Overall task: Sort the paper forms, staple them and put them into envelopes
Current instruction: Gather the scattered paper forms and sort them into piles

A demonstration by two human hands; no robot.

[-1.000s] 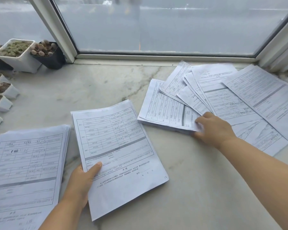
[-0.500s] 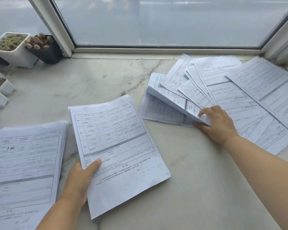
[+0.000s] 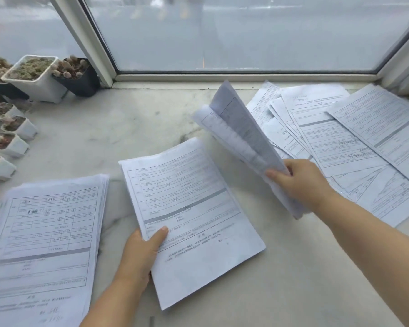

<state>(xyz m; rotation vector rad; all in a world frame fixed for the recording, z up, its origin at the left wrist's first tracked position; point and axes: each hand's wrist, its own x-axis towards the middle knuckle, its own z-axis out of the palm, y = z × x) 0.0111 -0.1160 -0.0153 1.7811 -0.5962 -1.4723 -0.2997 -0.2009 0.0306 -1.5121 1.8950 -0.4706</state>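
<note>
A: While the right hand [image 3: 300,182] is pinching the lower corner of a few lifted forms [image 3: 243,140], thumb over fingers, the sheets are fanning and drooping above the marble sill [image 3: 128,128].

B: And the left hand [image 3: 139,253]?

A: It is gripping the near left edge of the middle stack [image 3: 191,208], thumb lying on top, fingers tucked beneath.

B: How is the paper handling?

A: Light and limp, I judge. It is sagging from that one corner, so sheets could slip apart; holding along an edge should serve better.

B: The rest of the forms?

A: A thick pile [image 3: 45,237] is lying at far left; a loose spread [image 3: 340,142] is overlapping at right, near the window frame [image 3: 234,76].

B: Containers?

A: Small pots [image 3: 38,76] are sitting at left, holding soil and succulents. No envelopes or stapler are showing.
</note>
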